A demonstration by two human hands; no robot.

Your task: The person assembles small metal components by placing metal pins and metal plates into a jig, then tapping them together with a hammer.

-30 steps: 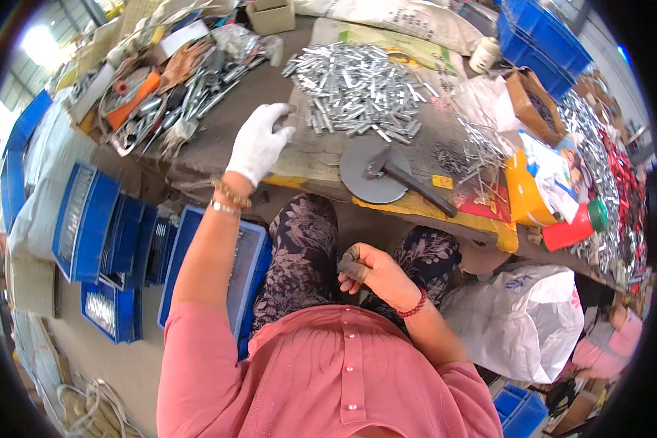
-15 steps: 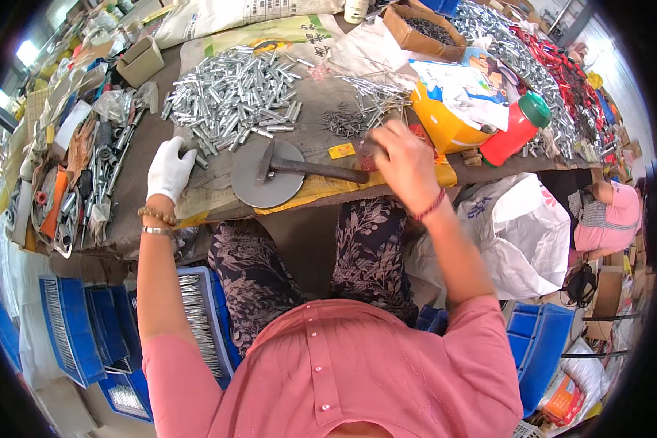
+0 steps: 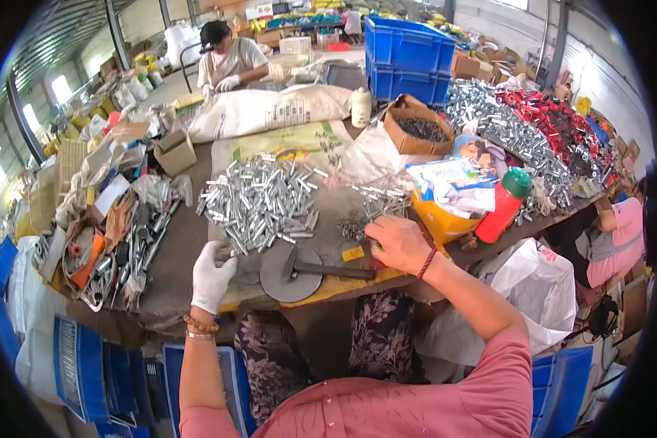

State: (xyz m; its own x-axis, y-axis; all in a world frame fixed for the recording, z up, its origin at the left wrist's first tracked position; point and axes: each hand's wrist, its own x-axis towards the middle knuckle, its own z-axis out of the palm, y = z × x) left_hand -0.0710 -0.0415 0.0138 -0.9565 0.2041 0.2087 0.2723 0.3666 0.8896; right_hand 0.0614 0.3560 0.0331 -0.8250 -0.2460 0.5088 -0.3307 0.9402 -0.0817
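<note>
Curling loosely, left hand (image 3: 212,280) by metal tubes (image 3: 259,201), right hand (image 3: 398,246) by pins (image 3: 352,229)

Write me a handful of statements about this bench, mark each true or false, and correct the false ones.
1. The left hand wears a white fabric glove. True.
2. Both hands are gloved. False: the right hand is bare.
3. A dark-handled hammer rests on the round grey metal plate. True.
4. The heap of short silver metal pieces lies nearer the person than the hammer. False: it lies beyond the hammer.
5. The red plastic bottle has a yellow cap. False: its cap is green.
6. The open brown cardboard box holds small dark pieces. True.
</note>
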